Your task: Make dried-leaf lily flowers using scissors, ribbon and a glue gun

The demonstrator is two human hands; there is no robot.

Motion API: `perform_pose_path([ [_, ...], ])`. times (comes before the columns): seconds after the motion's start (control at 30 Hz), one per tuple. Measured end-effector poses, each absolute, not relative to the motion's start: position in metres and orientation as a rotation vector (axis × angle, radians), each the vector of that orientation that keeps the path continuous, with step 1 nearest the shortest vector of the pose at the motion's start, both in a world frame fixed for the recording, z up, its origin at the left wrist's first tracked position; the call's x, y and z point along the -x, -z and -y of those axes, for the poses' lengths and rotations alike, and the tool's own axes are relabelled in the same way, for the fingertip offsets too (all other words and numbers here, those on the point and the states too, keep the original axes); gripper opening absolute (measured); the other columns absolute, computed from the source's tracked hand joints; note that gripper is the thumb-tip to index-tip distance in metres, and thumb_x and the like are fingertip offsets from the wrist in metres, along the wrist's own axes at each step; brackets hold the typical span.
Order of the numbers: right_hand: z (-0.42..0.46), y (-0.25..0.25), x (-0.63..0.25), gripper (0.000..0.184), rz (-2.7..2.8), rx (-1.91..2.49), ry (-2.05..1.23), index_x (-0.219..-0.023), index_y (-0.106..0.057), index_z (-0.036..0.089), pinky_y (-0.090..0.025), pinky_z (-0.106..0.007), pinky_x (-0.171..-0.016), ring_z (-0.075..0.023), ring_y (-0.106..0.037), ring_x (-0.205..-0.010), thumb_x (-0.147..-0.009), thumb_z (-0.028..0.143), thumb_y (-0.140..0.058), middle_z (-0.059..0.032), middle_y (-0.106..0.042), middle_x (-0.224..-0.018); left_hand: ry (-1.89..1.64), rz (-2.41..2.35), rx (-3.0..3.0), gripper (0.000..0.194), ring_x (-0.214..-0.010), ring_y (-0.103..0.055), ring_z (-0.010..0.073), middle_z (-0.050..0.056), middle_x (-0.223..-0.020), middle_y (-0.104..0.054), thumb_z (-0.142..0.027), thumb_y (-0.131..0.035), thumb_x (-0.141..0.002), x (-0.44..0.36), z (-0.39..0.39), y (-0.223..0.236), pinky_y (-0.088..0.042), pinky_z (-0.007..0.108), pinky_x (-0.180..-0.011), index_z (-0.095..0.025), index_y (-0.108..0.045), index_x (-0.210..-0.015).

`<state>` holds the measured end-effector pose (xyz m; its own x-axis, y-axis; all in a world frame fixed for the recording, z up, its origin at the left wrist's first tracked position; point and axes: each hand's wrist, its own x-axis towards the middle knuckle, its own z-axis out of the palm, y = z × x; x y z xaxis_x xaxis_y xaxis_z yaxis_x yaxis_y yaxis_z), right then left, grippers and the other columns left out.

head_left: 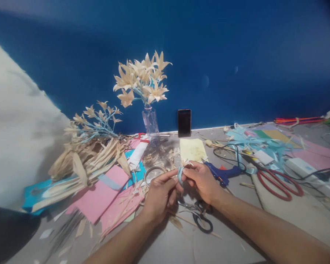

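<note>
My left hand (160,194) and my right hand (202,181) meet in the middle, fingertips pinched on a light blue strip (180,173), which looks like ribbon or paper. The strip curves around something mostly hidden by my fingers. Thin pale ends (186,162) stick out above it. Below my hands lie scissors with black handles (203,224), partly covered by my right hand. A blue glue gun (222,173) rests just beyond my right hand. Left of the fingers is a roll of tape (151,175), seen edge-on.
Cream handmade flowers (143,79) stand in a transparent bottle (150,123) by the wall. Dried husks (90,161) and pink sheets (104,192) cover the left. A phone (184,123) leans on the wall. Red-handled scissors (280,185), cables and a white power strip (302,167) lie at right.
</note>
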<state>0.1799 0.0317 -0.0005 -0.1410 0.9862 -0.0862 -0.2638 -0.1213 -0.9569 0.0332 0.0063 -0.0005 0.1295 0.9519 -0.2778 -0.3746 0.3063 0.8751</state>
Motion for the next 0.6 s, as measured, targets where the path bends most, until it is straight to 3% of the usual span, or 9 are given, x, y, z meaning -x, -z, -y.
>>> perform_pose_path([
  [0.6, -0.0354, 0.0048, -0.1848, 0.014, 1.077, 0.992, -1.528, -0.062, -0.059, 0.017, -0.028, -0.02, -0.044, -0.0062, -0.042, -0.043, -0.067, 0.023, -0.07, 0.0031, -0.061, -0.05, -1.056, -1.138, -0.891, 0.041, -0.03, -0.046, 0.0076, 0.003, -0.057, -0.068, -0.03, -0.069, -0.076, -0.0332, -0.0012, -0.0024, -0.027, 0.018, -0.03, -0.008, -0.071, -0.111],
])
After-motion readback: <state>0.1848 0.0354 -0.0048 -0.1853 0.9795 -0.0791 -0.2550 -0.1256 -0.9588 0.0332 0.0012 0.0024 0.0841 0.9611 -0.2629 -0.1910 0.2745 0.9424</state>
